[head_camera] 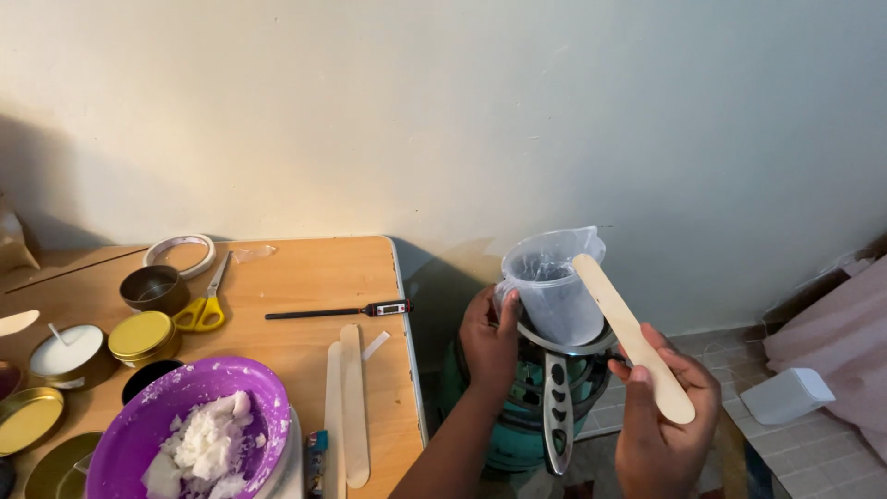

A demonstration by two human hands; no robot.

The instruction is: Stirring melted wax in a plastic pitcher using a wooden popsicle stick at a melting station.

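Fingers [506, 314] of the left hand [490, 342] curl closed around the side of a clear plastic measuring jug [552, 286], which stands in a metal pot [564, 346] on a teal gas burner [517, 416] beside the wooden table [305, 277]. The right hand [661, 407] pinches a flat pale wooden stirring stick [630, 334], angled up toward the jug's rim. On the table sit a purple plastic bowl of white wax flakes [199, 430], yellow-handled scissors [208, 305], a black probe thermometer [342, 312] and gold round tins [140, 334].
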